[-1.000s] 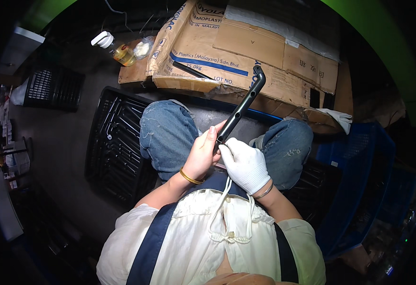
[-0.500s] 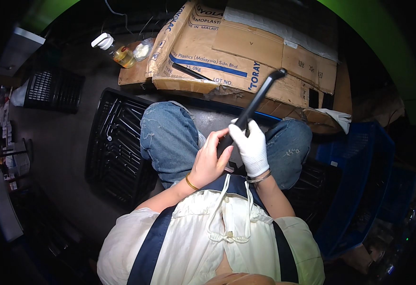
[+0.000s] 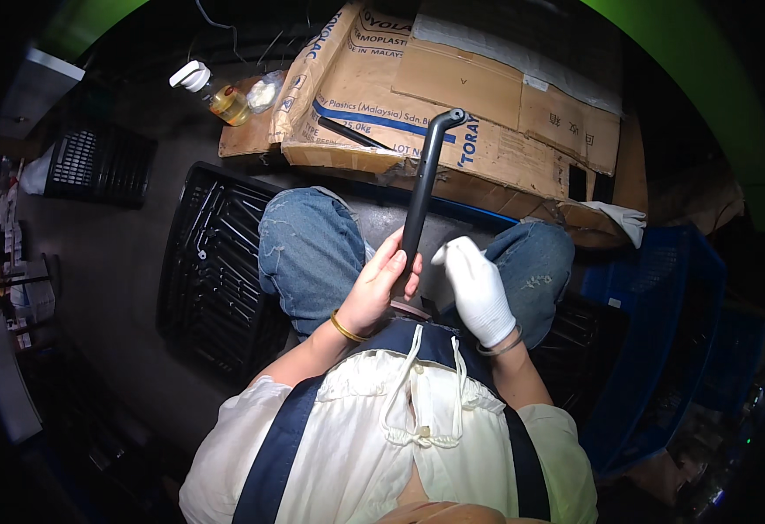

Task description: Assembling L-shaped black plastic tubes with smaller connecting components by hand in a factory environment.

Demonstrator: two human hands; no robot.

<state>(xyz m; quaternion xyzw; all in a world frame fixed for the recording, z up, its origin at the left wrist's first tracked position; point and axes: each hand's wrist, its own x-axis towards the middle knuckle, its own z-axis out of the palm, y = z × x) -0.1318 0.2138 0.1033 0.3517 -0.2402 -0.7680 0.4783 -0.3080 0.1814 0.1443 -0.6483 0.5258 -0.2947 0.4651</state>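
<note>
Left hand (image 3: 380, 293), bare, gold bangle (image 3: 344, 328) at the wrist, wraps its fingers round the lower end of a long black tube (image 3: 419, 203). Tube stands nearly upright between the knees, leaning slightly right toward the top, with a short bent elbow at its upper end pointing right. Lower end of the tube hidden behind the left hand and lap, can't tell what it rests on.

Right hand (image 3: 478, 288) wears a white glove, fingers together and loosely curled, holding nothing. It sits just right of the tube, close but not touching, over the right thigh. Thin bracelet (image 3: 498, 348) at that wrist.

Person is seated, blue jeans (image 3: 308, 253), cream top with dark blue straps and a drawstring.

Flattened brown cardboard (image 3: 505, 105) with blue printing lies on the floor ahead of the knees; the tube's bent top overlaps it in view. A thin dark rod (image 3: 353, 134) lies on the cardboard, left of the tube top. Spray bottle (image 3: 212, 94) with a white head and yellowish liquid stands at the cardboard's left corner, a small clear bag just beside it.

Black plastic crate (image 3: 216, 271) full of dark metal parts sits beside the left leg. Another black crate (image 3: 94, 166) further left, well apart. Blue crates (image 3: 653, 297) on the right side, next to the right knee. White cloth (image 3: 618, 220) lies at the cardboard's right edge, near the blue crates. Grey floor under everything, surroundings dim.
</note>
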